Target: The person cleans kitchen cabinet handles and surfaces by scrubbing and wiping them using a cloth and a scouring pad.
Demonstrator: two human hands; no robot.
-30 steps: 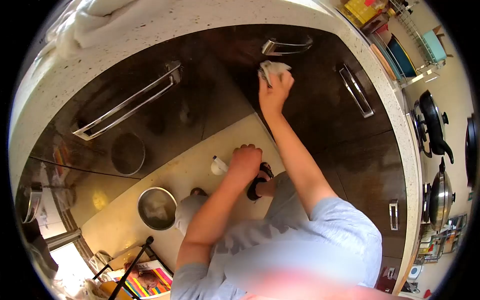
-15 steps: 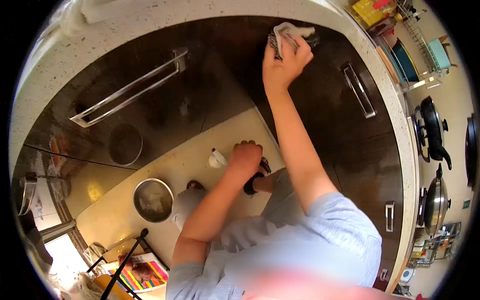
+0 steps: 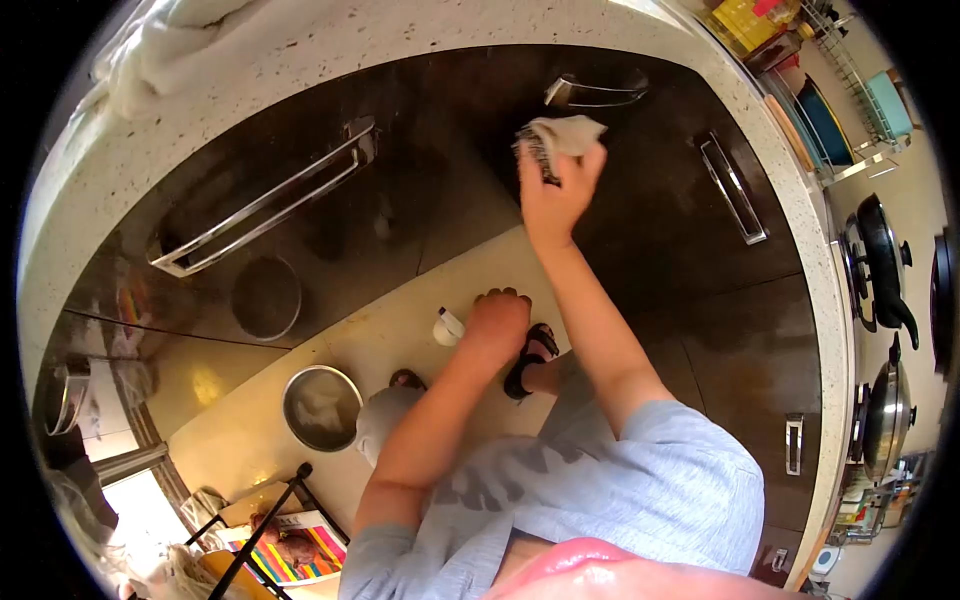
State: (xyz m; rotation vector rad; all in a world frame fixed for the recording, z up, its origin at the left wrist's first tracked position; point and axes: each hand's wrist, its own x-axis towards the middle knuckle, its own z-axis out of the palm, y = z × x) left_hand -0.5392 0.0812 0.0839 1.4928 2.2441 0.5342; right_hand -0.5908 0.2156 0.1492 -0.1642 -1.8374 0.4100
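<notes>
My right hand [image 3: 560, 195] is closed on a crumpled whitish cloth [image 3: 566, 133] with a dark, patterned side. It presses the cloth near the dark cabinet door [image 3: 640, 200], just below a metal handle [image 3: 600, 96]. My left hand [image 3: 498, 322] is curled into a fist low over the floor, its palm side hidden. Beside the left wrist, a small white bottle [image 3: 445, 330] with a nozzle-like top appears to stand on the floor.
A metal bowl [image 3: 322, 408] holding something pale stands on the floor. Other cabinet handles [image 3: 733, 188] stick out around me. A stone countertop [image 3: 330, 75] runs above. Pans [image 3: 880, 262] sit at the right. A black-framed rack [image 3: 262, 530] stands at lower left.
My right hand has moved down with the cloth, uncovering the handle above. The view has shifted slightly, and my left hand stays beside the white bottle.
</notes>
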